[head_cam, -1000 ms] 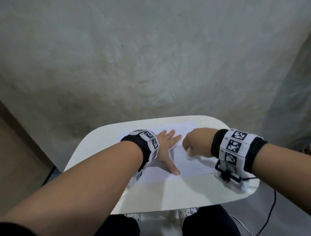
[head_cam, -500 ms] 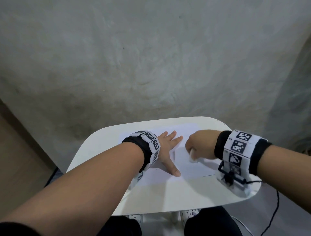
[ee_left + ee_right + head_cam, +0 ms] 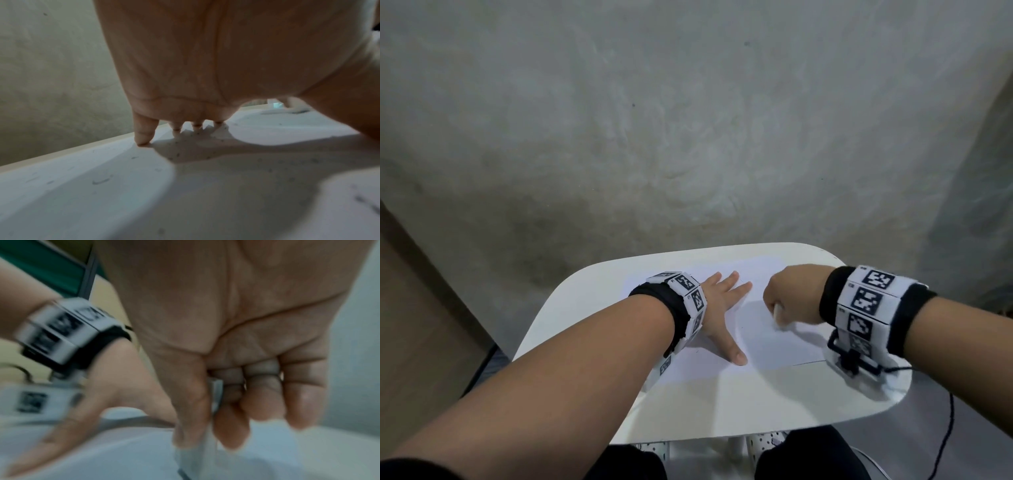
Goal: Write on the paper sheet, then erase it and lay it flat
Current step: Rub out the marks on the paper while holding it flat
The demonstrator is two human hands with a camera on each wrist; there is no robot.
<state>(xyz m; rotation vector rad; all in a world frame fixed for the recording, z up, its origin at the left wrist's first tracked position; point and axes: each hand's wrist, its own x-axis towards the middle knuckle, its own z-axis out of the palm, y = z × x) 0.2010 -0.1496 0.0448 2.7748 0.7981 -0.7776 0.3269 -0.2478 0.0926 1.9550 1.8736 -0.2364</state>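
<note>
The table (image 3: 709, 407) is small and white with round corners, and its near edge sits just over the person's lap. A black wire (image 3: 948, 416) hangs down past the near right corner. The sheet (image 3: 774, 339) lies flat on the far half of the table, and its near edge runs from left to right about halfway across. The left hand (image 3: 717, 308) lies on the left part of the sheet with its fingers straight and spread out. The thumb points back toward the near edge, and the other fingers point toward the far edge. In the left wrist view the fingertips (image 3: 141, 138) press down on the sheet, and little dark crumbs lie on the sheet under the palm. The right hand (image 3: 792, 296) is over the right part of the sheet, well apart from the left hand. Its fingers are curled in, and the thumb and fingers pinch a small white eraser (image 3: 207, 441). The bottom end of the eraser touches the sheet. The right wrist view is blurry, so the eraser's shape is hard to see. Both wrists wear black bands with white blocks that have black patterns. Past the far edge of the table there is a grey wall (image 3: 688, 137).
</note>
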